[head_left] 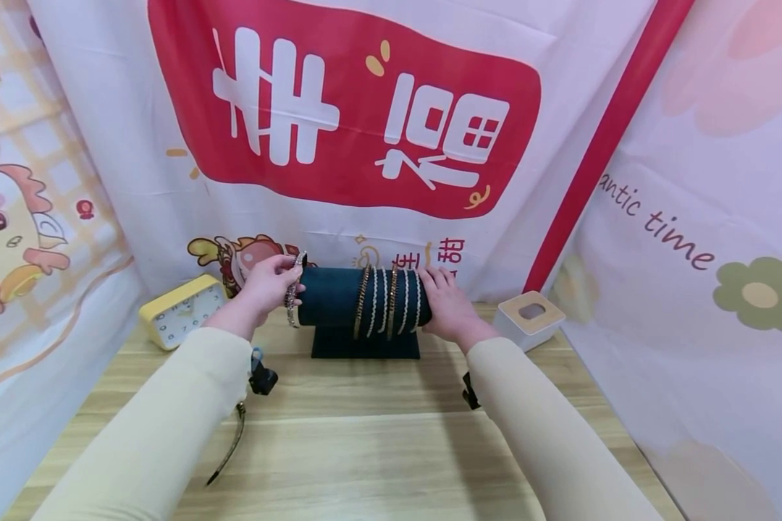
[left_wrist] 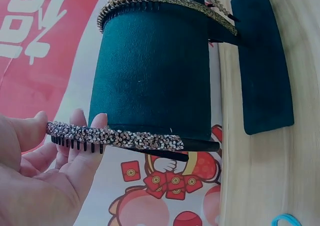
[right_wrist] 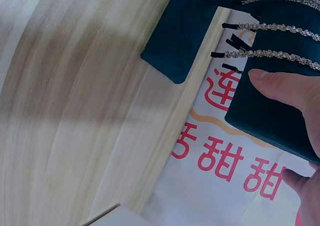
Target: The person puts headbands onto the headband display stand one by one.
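A dark green roll-shaped headband stand (head_left: 329, 297) lies crosswise on a flat base (head_left: 365, 349) near the back of the table. At its left end, my left hand (head_left: 263, 288) pinches a glittery rhinestone headband (left_wrist: 125, 137) between thumb and fingers. The band's comb teeth show underneath, and it arches around the very end of the roll. My right hand (head_left: 448, 304) grips the roll's right end, its thumb (right_wrist: 280, 85) lying on the green surface. Several gold and silver beaded headbands (head_left: 391, 304) sit side by side around the right half of the roll.
Another thin dark headband (head_left: 229, 450) lies on the table beside my left sleeve. A yellow alarm clock (head_left: 185, 311) stands at the back left; a white box with a wooden lid (head_left: 528, 325) stands at the back right. Printed cloth (head_left: 365, 231) hangs close behind the stand.
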Available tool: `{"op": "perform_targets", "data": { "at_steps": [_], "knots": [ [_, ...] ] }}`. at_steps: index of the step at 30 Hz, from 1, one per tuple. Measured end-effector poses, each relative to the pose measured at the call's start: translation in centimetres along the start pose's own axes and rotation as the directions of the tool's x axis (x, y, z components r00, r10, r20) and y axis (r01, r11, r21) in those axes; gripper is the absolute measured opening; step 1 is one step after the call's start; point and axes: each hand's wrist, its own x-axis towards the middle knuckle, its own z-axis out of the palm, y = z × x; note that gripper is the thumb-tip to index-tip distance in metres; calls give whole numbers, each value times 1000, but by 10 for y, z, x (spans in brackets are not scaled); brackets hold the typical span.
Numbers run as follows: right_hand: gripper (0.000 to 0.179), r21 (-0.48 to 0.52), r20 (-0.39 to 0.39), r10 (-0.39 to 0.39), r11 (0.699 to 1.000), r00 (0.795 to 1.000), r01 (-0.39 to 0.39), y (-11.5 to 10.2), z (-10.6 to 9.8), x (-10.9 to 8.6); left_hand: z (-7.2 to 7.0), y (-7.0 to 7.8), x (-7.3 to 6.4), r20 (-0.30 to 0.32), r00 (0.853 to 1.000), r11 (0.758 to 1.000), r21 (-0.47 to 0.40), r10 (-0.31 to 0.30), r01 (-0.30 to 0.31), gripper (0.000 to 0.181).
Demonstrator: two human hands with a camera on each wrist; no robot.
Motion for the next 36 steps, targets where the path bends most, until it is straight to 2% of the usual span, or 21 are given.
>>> {"op": "perform_targets", "data": {
  "at_steps": [9,17,20,22,25,28,30,33,36],
  "knots": [
    [125,-1,-1,7,1000,1000,-7,-1,-1,-1,4,5,9,-18,999,998,-44,-39,39,46],
    [125,9,-9,4,1000,1000,-4,-1,-2,-1,6,7,13,25,996,995,-48,-82,83,47],
    [126,6,-3,13,1000,1000,-13,-2,-2,-1,11,8,12,12,997,996,-31,-78,79,47],
    [126,7,-1,16,1000,1000,-16,-1,-2,-2,16,9,11,-20,998,998,11,-64,65,45],
    [126,9,-3,16,1000,1000,-16,-1,-2,-2,23,10,9,-89,996,983,181,-9,25,39],
    [125,16,-11,12,1000,1000,-12,-1,-1,-2,27,13,6,-146,988,927,375,45,14,31],
    [124,16,-11,11,1000,1000,-11,-2,-1,-2,28,13,5,-172,983,890,456,71,16,28],
    [125,14,-9,9,1000,1000,-9,-3,-2,-2,28,12,5,-186,979,871,490,79,23,28],
    [125,16,-7,12,1000,1000,-12,-2,-3,-2,28,11,6,-186,979,871,491,88,15,30]
  ]
}}
